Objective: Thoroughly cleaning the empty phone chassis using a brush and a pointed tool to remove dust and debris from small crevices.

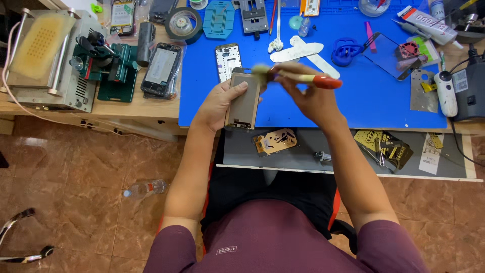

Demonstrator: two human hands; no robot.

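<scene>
Both hands meet just above the near edge of the blue mat. At nine o'clock of the pair, the left hand wraps its fingers around a phone frame, thumb pressed on its face, holding it upright over the mat's edge. At three o'clock, the right hand pinches a brush with a red handle; the blurred bristle end lies over the top of the phone frame. Nearer the body, at six o'clock of the hands, an open drawer holds a gold-coloured plate. Beyond the hands, at twelve o'clock, a second phone frame lies flat on the mat. Farther off at ten o'clock, on the wooden table, a dark phone rests in a clear bag, and a roll of tape sits beyond it. At two o'clock lies a blue ring-shaped tool.
</scene>
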